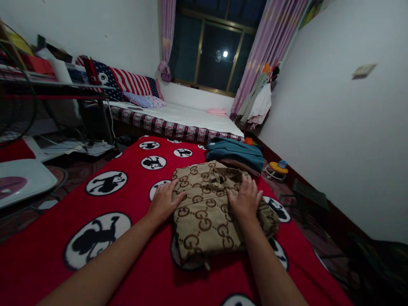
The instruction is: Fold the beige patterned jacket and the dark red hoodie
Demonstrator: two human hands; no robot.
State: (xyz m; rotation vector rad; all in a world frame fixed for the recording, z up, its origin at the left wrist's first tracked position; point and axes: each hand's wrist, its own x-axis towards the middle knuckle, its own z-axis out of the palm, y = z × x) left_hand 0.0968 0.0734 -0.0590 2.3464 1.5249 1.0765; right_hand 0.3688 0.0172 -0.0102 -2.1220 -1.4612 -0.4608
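A folded beige garment (pixel 204 212) with a brown interlocking-letter pattern lies on the red blanket (pixel 153 263). Its upper part shows a button and a gathered opening; whether it is a jacket or trousers I cannot tell. My left hand (pixel 164 199) rests against its left edge, fingers stretched out and thumb over the cloth. On the garment's right part my right hand (pixel 246 199) lies flat with its fingers spread. Some bunched cloth of the same pattern sticks out to the right of my right wrist. Just behind sits a stack of folded clothes, a teal garment (pixel 236 151) on top.
A second bed (pixel 191 117) with a pillow (pixel 143 100) stands beneath the window. At left are a cluttered desk (pixel 79 87) and a white chair (pixel 28 178). To the right stand a yellow stool (pixel 278 168) and a dark folding chair (pixel 310 195) near the wall.
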